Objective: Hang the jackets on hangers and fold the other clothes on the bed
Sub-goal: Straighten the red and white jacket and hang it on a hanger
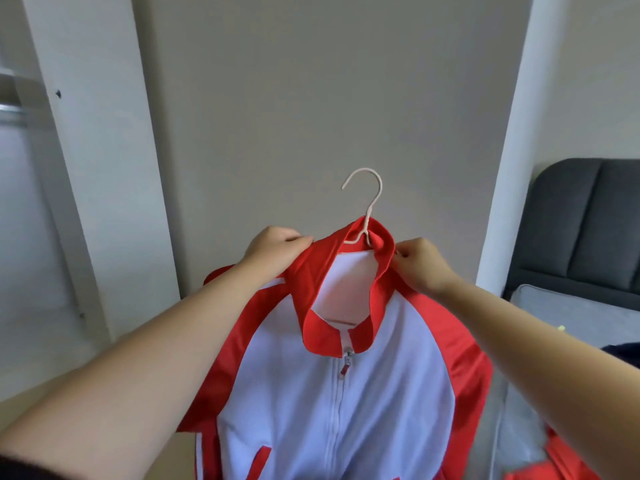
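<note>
Between hands (273, 249) (420, 263): jacket (332, 393) on hanger (367, 202), collar pinched both sides.

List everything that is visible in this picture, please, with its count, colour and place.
track jacket: one, white body with red collar and sleeves, zipped, held up in the centre
hanger: one, cream, inside the jacket, hook above the collar
headboard: one, dark grey, padded, far right
mattress: one, grey, below the headboard
dark garment: one, navy, right edge, on the mattress
red cloth: one, lower right corner, partly hidden by the right arm
clothes rail: one, metal, far left edge
wall: one, beige, behind the jacket
left hand: one, pinches the collar's left side
right hand: one, pinches the collar's right side
</note>
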A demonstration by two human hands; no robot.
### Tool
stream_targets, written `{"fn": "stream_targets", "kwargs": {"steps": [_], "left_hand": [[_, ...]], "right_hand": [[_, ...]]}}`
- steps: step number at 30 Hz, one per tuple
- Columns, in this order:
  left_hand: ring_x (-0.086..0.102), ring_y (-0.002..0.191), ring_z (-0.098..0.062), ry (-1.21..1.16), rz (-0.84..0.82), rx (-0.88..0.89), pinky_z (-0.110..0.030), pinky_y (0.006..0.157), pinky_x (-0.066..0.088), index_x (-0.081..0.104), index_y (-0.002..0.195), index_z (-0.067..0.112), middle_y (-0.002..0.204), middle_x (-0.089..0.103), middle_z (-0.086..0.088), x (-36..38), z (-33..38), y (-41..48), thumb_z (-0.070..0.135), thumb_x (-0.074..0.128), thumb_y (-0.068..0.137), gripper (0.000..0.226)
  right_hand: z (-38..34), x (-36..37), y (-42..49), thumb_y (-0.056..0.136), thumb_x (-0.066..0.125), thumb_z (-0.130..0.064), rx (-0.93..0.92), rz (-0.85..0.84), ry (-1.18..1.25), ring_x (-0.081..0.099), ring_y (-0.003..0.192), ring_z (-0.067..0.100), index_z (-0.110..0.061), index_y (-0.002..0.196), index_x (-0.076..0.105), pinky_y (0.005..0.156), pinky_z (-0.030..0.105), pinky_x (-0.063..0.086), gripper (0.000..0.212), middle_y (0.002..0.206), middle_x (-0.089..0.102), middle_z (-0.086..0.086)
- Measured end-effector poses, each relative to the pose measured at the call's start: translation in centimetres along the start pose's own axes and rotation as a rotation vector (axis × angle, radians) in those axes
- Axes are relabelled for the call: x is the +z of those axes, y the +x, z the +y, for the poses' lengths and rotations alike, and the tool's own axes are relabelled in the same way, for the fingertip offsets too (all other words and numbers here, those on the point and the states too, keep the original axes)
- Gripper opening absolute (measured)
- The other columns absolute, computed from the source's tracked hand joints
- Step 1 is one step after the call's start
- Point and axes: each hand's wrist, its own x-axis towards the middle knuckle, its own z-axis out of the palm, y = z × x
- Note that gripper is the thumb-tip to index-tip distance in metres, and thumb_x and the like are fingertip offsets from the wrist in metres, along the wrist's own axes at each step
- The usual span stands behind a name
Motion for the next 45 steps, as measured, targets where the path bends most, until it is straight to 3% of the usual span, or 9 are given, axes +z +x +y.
{"fn": "stream_targets", "kwargs": {"steps": [5, 11, 14, 18, 25, 30, 37, 41, 45], "left_hand": [[0.046, 0.060, -0.025, 0.079, 0.037, 0.334, -0.034, 0.059, 0.036, 0.059, 0.069, 0.009, 0.053, 0.049, 0.001, 3.5, 5.9, 1.3, 0.027, 0.049, 0.096, 0.034], [0.061, 0.095, -0.029, 0.035, 0.205, 0.754, -0.033, 0.079, 0.044, 0.062, 0.108, 0.009, 0.102, 0.068, -0.009, 10.1, 16.5, 2.8, 0.040, 0.040, 0.094, 0.040], [0.052, 0.071, -0.030, 0.084, 0.086, 0.618, -0.030, 0.061, 0.032, 0.052, 0.071, 0.015, 0.068, 0.057, -0.002, 13.6, 20.1, 4.0, 0.037, 0.047, 0.095, 0.033], [0.038, 0.043, -0.015, -0.321, -0.248, 0.205, -0.024, 0.043, 0.025, 0.040, 0.049, 0.017, 0.041, 0.038, 0.004, 19.1, 22.0, 3.6, 0.029, 0.066, 0.085, 0.046], [0.064, 0.064, -0.021, -0.405, -0.347, 0.170, -0.028, 0.063, 0.047, 0.070, 0.070, 0.007, 0.067, 0.068, -0.006, 25.1, 24.7, 2.1, 0.034, 0.068, 0.083, 0.030], [0.069, 0.071, -0.020, -0.406, -0.453, 0.191, -0.029, 0.066, 0.055, 0.073, 0.074, 0.014, 0.070, 0.072, -0.001, 27.8, 25.4, 0.8, 0.045, 0.065, 0.083, 0.034], [0.061, 0.065, -0.020, -0.387, -0.488, 0.113, -0.026, 0.061, 0.046, 0.066, 0.067, 0.013, 0.064, 0.064, -0.003, 28.6, 25.8, -0.2, 0.041, 0.056, 0.090, 0.037], [0.065, 0.071, -0.020, -0.363, -0.480, 0.127, -0.026, 0.062, 0.050, 0.070, 0.072, 0.018, 0.072, 0.069, -0.003, 29.1, 26.2, -0.8, 0.035, 0.059, 0.090, 0.027], [0.059, 0.065, -0.020, -0.294, -0.454, 0.089, -0.027, 0.062, 0.047, 0.063, 0.065, 0.015, 0.069, 0.063, -0.004, 29.5, 26.2, -0.9, 0.028, 0.054, 0.091, 0.030]], "right_hand": [[0.3, -5.5, 0.4, 0.081, 0.057, -0.014, 0.088, 0.441, -0.037, 0.018, 0.058, 0.017, -0.013, 0.050, 0.030, 0.047, 0.034, 0.021, 0.041, 0.050, 0.025, 0.004], [1.8, -16.1, 0.5, 0.075, 0.054, -0.019, 0.077, 0.843, -0.087, 0.049, 0.063, 0.022, -0.019, 0.064, 0.055, 0.056, 0.028, 0.026, 0.012, 0.056, 0.048, -0.002], [4.4, -20.3, 0.0, 0.080, 0.055, -0.008, 0.154, 0.627, -0.174, 0.044, 0.059, 0.021, -0.015, 0.054, 0.050, 0.056, 0.027, 0.029, 0.027, 0.050, 0.044, 0.002], [8.3, -23.0, -2.8, 0.085, 0.054, -0.009, 0.251, 0.468, -0.320, 0.038, 0.053, 0.017, -0.016, 0.052, 0.046, 0.050, 0.029, 0.027, 0.034, 0.050, 0.040, -0.002], [11.0, -27.5, -5.2, 0.089, 0.052, -0.051, 0.377, 0.392, -0.334, 0.052, 0.061, 0.018, -0.011, 0.074, 0.054, 0.055, 0.029, 0.039, 0.043, 0.066, 0.055, 0.001], [13.1, -29.3, -6.8, 0.083, 0.064, -0.030, 0.428, 0.347, -0.470, 0.055, 0.067, 0.025, -0.007, 0.075, 0.059, 0.053, 0.028, 0.038, 0.025, 0.065, 0.055, 0.003], [15.1, -32.0, -9.7, 0.086, 0.070, -0.025, 0.653, 0.156, 0.339, 0.052, 0.068, 0.019, -0.007, 0.073, 0.062, 0.073, 0.033, 0.049, 0.023, 0.072, 0.059, 0.009], [14.7, -30.9, -9.9, 0.078, 0.076, -0.037, 0.520, 0.174, 0.040, 0.060, 0.072, 0.019, -0.004, 0.084, 0.070, 0.075, 0.035, 0.053, 0.034, 0.077, 0.068, 0.010], [14.0, -29.6, -10.5, 0.086, 0.061, -0.023, 0.184, 0.336, -0.836, 0.047, 0.062, 0.022, -0.010, 0.057, 0.045, 0.053, 0.028, 0.024, 0.035, 0.062, 0.041, 0.000]]}}
